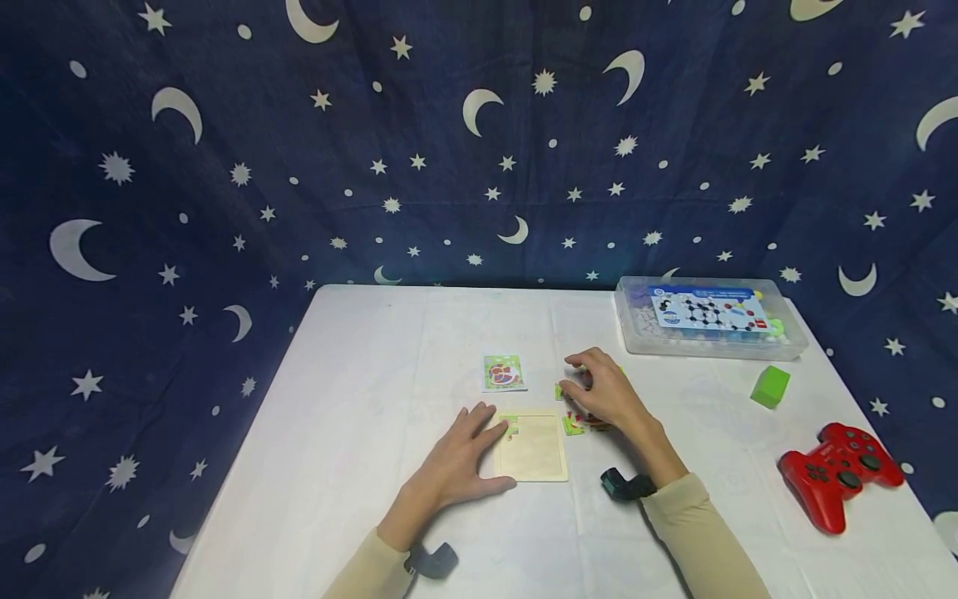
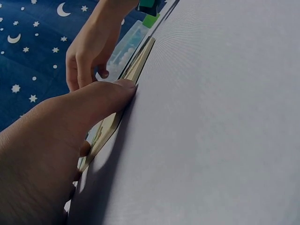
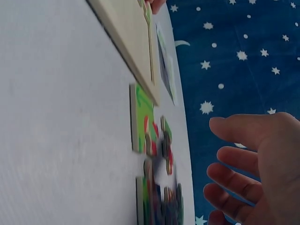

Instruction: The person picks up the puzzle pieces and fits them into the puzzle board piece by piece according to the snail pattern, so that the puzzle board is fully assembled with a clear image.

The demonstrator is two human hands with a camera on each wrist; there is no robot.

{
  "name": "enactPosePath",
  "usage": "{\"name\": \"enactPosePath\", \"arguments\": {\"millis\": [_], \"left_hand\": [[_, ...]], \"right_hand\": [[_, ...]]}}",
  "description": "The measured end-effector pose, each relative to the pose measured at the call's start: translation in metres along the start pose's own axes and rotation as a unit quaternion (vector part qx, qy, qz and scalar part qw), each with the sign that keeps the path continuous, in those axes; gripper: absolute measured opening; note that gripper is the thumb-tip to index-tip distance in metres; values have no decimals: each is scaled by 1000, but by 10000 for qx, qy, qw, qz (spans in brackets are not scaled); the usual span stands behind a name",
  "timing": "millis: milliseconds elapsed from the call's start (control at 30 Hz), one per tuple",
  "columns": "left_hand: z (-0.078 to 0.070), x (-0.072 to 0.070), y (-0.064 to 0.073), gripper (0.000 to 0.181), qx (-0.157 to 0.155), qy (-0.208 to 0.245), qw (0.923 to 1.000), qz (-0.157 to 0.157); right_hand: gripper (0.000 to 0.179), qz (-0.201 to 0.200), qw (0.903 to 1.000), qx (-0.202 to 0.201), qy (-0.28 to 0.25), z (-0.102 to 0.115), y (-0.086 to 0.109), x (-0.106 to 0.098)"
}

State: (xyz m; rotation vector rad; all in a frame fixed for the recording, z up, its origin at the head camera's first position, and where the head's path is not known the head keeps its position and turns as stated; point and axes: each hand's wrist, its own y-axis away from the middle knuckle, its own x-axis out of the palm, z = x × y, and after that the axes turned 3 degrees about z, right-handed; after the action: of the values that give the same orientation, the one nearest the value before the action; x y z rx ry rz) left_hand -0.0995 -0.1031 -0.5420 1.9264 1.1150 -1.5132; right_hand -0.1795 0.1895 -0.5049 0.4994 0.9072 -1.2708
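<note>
My left hand (image 1: 458, 466) rests at the left side of a square wooden puzzle board (image 1: 540, 453), fingers spread. In the left wrist view its thumb (image 2: 112, 96) touches the board's edge. A green puzzle piece (image 1: 513, 424) lies in the board's upper left corner, partly behind the index finger. Over the loose puzzle pieces (image 1: 573, 427) right of the board hovers my right hand (image 1: 608, 398), fingers loosely bent and apart. The right wrist view shows nothing between thumb and fingers. Several pieces are partly hidden beneath that hand.
A small picture card (image 1: 504, 373) lies behind the board. At the back right stands a clear plastic box (image 1: 711, 345) with a blue label. A green block (image 1: 770, 387) and a red game controller (image 1: 840, 471) lie along the right side of the white table (image 1: 359, 374).
</note>
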Motion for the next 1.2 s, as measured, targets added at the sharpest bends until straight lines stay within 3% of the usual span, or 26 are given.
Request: {"name": "enactPosePath", "arguments": {"millis": [733, 1200], "left_hand": [[-1, -2, 0, 83, -67, 72, 9999, 66], [0, 0, 0, 84, -56, 33, 9999, 114]], "right_hand": [[41, 584, 9934, 967, 183, -27, -7, -11], [36, 720, 9901, 1134, 407, -33, -10, -10]]}}
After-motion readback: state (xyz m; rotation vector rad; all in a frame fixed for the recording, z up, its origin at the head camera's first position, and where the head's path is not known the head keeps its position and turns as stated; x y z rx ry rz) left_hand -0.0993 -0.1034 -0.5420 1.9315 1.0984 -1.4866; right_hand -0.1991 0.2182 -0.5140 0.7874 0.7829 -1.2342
